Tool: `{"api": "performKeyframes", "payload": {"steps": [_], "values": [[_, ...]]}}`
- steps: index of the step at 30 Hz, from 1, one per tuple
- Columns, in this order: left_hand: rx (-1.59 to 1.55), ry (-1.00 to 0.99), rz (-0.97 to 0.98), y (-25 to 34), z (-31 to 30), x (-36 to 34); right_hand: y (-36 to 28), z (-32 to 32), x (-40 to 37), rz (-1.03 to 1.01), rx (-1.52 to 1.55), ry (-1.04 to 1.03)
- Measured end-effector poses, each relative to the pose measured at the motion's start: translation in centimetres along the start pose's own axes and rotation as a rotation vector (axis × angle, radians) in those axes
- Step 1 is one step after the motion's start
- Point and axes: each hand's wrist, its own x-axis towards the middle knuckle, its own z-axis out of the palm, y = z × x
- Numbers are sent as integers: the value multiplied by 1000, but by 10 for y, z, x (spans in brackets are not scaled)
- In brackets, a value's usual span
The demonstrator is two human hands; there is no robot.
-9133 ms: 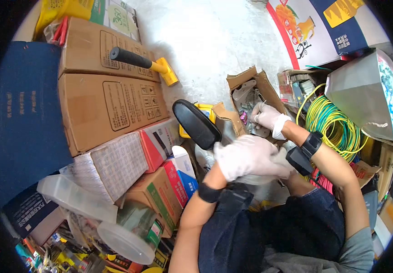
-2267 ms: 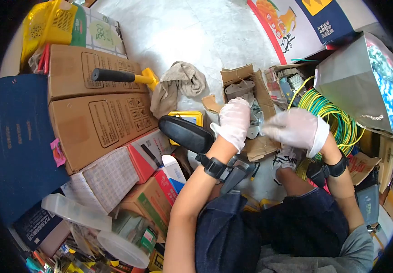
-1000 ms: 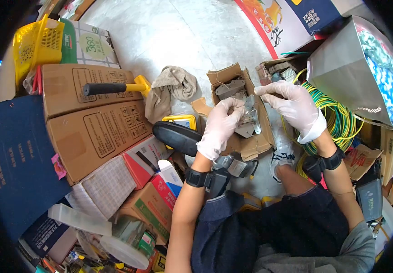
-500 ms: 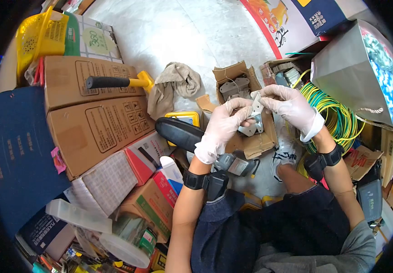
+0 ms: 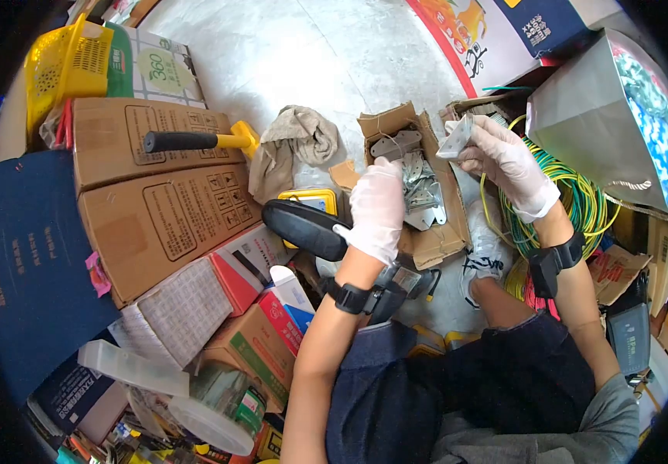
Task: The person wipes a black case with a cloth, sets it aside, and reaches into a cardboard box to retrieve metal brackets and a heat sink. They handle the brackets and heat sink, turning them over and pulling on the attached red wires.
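My right hand (image 5: pixel 508 158), in a white glove, pinches a flat metal bracket (image 5: pixel 455 139) with small holes, held up past the right edge of an open cardboard box (image 5: pixel 444 240). Inside that box lie several more metal brackets (image 5: pixel 427 193), loosely heaped. My left hand (image 5: pixel 378 205), also gloved, is over the box's left side with its back toward me. Its fingers point down and away, mostly hidden, so what they touch does not show.
A mallet (image 5: pixel 194 141) lies on brown cartons (image 5: pixel 156 216) at left. Near it are a beige cloth (image 5: pixel 303 139) and a black case (image 5: pixel 303 228). Coiled green-yellow wire (image 5: pixel 574 189) and a silver bag (image 5: pixel 589 116) stand at right. My shoe (image 5: pixel 485 259) is just below the box.
My hands have moved apart. The right one has carried the bracket rightward and up; the left has let go of it and dropped toward the box's left side.
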Motion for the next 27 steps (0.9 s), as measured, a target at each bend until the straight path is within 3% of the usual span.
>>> {"api": "performKeyframes", "payload": {"steps": [4, 5, 7, 8, 12, 22, 27], "values": [[262, -101, 65, 12, 36, 26, 2, -3, 0, -6, 97, 10], [235, -8, 161, 11, 42, 31, 3, -4, 0, 0, 91, 28], [288, -118, 128, 15, 52, 40, 5, -5, 0, 7, 82, 46], [281, -13, 111, 11, 74, 45, 6, -6, 1, 1, 89, 52], [338, 96, 218, 9, 71, 49, 3, -8, -1, 68, 16, 113], [218, 127, 334, 2, 75, 38, 7, -11, 2, 96, 18, 110], [-32, 6, 203, -1, 46, 24, 7, -9, 2, 112, 0, 104]]}}
